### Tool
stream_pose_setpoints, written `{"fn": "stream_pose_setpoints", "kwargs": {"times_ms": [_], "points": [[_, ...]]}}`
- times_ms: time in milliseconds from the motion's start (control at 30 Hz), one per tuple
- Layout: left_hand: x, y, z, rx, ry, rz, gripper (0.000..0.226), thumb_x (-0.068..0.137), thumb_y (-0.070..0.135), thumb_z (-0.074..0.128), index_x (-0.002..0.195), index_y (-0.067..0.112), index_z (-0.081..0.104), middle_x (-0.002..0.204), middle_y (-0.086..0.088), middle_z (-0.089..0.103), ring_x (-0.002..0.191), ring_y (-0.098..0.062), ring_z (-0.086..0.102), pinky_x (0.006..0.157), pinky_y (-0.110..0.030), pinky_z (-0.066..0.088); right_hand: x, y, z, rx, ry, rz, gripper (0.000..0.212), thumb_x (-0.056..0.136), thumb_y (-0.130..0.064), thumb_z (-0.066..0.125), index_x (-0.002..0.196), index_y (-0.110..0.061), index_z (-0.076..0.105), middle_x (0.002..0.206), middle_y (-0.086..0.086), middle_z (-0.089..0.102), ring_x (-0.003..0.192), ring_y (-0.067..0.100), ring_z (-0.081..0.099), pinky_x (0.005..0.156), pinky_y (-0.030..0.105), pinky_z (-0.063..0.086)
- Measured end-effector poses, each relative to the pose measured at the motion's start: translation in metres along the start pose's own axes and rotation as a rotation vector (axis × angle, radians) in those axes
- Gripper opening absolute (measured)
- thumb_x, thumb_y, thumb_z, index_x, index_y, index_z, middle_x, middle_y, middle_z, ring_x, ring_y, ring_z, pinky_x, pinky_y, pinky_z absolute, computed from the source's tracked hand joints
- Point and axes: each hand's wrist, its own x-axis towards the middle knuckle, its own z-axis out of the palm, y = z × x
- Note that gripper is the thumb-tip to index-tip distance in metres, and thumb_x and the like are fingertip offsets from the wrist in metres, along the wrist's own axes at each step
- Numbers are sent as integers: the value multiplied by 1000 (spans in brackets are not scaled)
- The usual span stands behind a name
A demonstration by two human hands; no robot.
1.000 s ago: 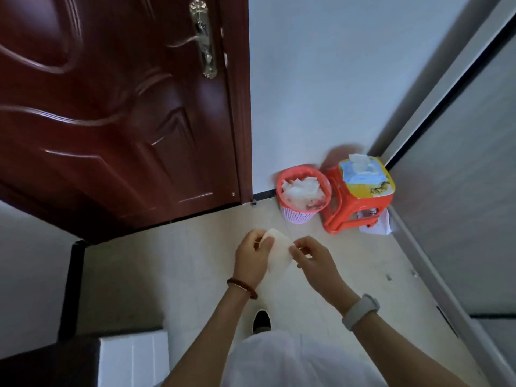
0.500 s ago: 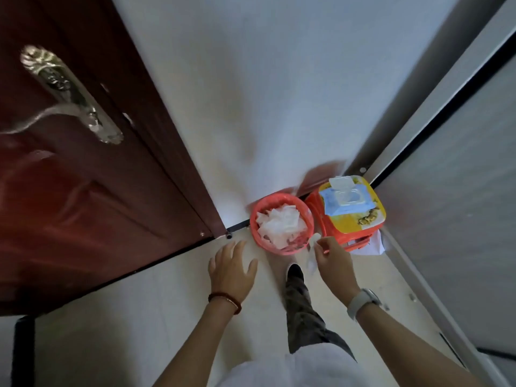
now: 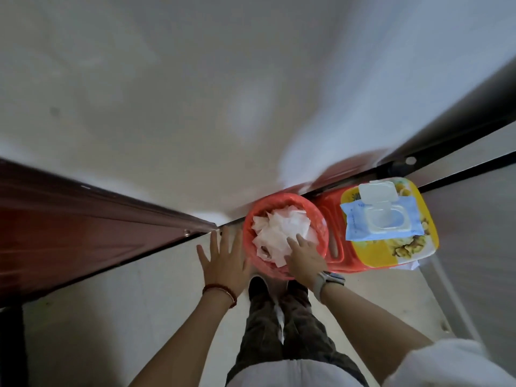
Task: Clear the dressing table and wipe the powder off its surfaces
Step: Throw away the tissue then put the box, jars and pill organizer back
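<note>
Grip of the right hand: fingers lie extended over the heap of used wipes in the orange bin, fingertips touching or pressing the top sheets; whether a sheet is pinched beneath the palm cannot be told, since the hand hides it. Left hand is spread flat, fingers straight and apart, nothing held, hovering just beside the bin's rim on the door side. Step in hand is judged to be disposal of a spent wipe. The bin is already heaped near its rim, so the load is best pressed down firmly at the centre and the fingers lifted straight up, so that no sheet clings and is dragged out over the edge. The bin looks light and could tip or slide on the floor; it may be steadied with the free left hand at the rim. A pack of wet wipes lies on the orange stool touching the bin, its lid flipped open, so a fresh sheet is within easy reach of the right hand. The dressing table is not in view from here; how much powder remains on it cannot be judged.
</note>
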Motion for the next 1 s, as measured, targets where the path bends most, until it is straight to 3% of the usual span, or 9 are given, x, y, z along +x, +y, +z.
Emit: {"fn": "stream_pose_setpoints", "kwargs": {"times_ms": [100, 267, 467, 633, 833, 1000], "points": [[14, 1, 6, 39, -34, 14, 62, 92, 41, 31, 144, 27, 1, 156, -5, -4, 141, -30, -12, 109, -60, -6, 8, 3, 7, -116, 5, -49, 51, 96, -26, 36, 143, -17, 19, 156, 12, 12, 143, 30, 10, 116, 44, 18], [9, -2, -17, -29, -9, -17, 59, 93, 39, 34, 144, 27, 7, 156, -4, -1, 141, -28, -7, 110, -58, -4, -13, -15, -19, -168, 94, -81, 50, 95, -23, 33, 143, -17, 19, 156, 8, 13, 143, 28, 7, 116, 49, 14], [-54, -32, -90, -333, 144, -211, 55, 92, 32, 41, 142, 25, 19, 155, -4, 11, 142, -21, 7, 113, -51, 4, -70, -78, -85, -164, 171, -303, 41, 95, -21, 35, 136, -16, 36, 152, 6, 26, 142, 24, 16, 117, 42, 15], [-144, -88, -141, -425, 355, -408, 46, 93, 30, 41, 137, 18, 35, 143, -2, 40, 133, -14, 32, 114, -42, 14, -122, -165, -111, -167, 214, -613, 35, 93, -17, 38, 127, -15, 46, 138, 5, 47, 128, 22, 39, 108, 33, 28], [-296, -170, -164, -444, 705, -773, 41, 88, 24, 53, 128, 15, 49, 131, -7, 52, 119, -28, 47, 105, -44, 28, -203, -288, -58, -234, 128, -1018, 27, 90, -14, 46, 114, -11, 59, 107, 14, 67, 101, 32, 59, 87, 36, 43], [-453, -224, -117, -476, 848, -1058, 36, 86, 22, 54, 121, 14, 52, 125, -10, 54, 113, -33, 48, 95, -42, 35, -305, -361, 47, -307, 12, -1256, 28, 91, -17, 45, 115, -12, 59, 101, 14, 71, 97, 31, 63, 79, 35, 43]]}}
